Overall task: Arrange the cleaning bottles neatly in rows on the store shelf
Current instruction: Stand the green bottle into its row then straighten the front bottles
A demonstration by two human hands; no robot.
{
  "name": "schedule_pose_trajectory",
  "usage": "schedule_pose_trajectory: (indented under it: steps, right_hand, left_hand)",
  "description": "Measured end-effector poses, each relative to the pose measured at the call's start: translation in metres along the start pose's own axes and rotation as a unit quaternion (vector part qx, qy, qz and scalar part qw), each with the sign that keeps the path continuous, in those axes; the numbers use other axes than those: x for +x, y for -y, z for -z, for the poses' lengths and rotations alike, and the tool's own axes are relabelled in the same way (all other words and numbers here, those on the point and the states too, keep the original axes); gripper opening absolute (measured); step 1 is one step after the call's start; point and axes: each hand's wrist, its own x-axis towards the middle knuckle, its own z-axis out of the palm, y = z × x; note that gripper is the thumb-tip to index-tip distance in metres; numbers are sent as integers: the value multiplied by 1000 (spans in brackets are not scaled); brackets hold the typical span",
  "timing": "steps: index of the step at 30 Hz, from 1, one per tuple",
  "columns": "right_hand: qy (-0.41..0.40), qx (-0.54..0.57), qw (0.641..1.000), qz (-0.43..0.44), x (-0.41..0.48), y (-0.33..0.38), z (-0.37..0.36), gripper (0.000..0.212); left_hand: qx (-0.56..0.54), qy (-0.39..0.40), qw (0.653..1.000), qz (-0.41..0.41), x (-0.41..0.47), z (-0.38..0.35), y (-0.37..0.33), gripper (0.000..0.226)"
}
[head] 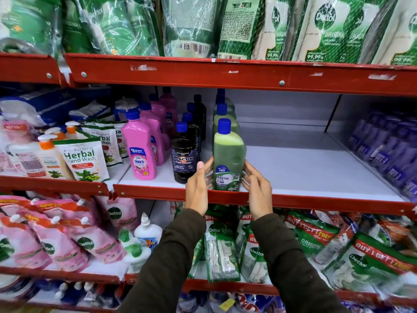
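A green Bactin floor cleaner bottle (228, 159) with a blue cap stands upright at the front edge of the white middle shelf (304, 168). My left hand (198, 188) presses its left side and my right hand (257, 190) its right side, fingers spread along the bottle. Behind it a row of green bottles (223, 114) runs to the back. To its left stand a row of black Bactin bottles (185, 152) and a row of pink Shakti bottles (141, 147), all with blue caps.
Purple bottles (383, 150) fill the shelf's right end, with bare white shelf between them and the green row. Herbal hand wash pouches (83, 159) sit at left. Dettol refill packs (320, 242) crowd the shelf below and Dettol pouches (327, 30) the one above. Red rails (293, 198) edge each shelf.
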Motion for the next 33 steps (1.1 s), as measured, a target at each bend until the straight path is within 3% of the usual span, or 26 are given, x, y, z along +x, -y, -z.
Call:
schedule_pose_trajectory:
  steps: [3, 6, 10, 16, 21, 24, 25, 29, 33]
  right_hand:
    - [-11, 0, 1000, -14, -3, 4, -4, 43]
    - [-72, -19, 997, 8, -14, 11, -12, 47]
    - [-168, -43, 980, 100, -40, 16, -38, 48]
    - [-14, -81, 988, 128, -54, 13, -100, 54]
    - [40, -35, 998, -14, -18, 16, -145, 64]
    - [27, 26, 997, -68, 1, 14, -150, 51]
    - [31, 46, 995, -77, 2, 16, -149, 48]
    - [24, 69, 994, -87, -6, 22, -147, 45]
    - [2, 59, 996, -74, -21, 21, -145, 44]
  left_hand:
    - [7, 21, 1000, -11, -6, 1, -1, 67]
    - [48, 31, 998, -36, -10, 7, 4, 58]
    - [55, -65, 991, -100, -10, 34, 7, 47]
    - [48, -101, 989, -92, 8, 76, -1, 48]
    - [43, -33, 998, -22, 36, 92, -15, 69]
    - [46, -4, 998, 34, 48, 101, -15, 95]
    - [41, 5, 998, 44, 48, 103, -16, 95]
    - [19, 9, 1000, 14, 33, 108, -32, 44]
    - [24, -6, 999, -24, 23, 116, -20, 37]
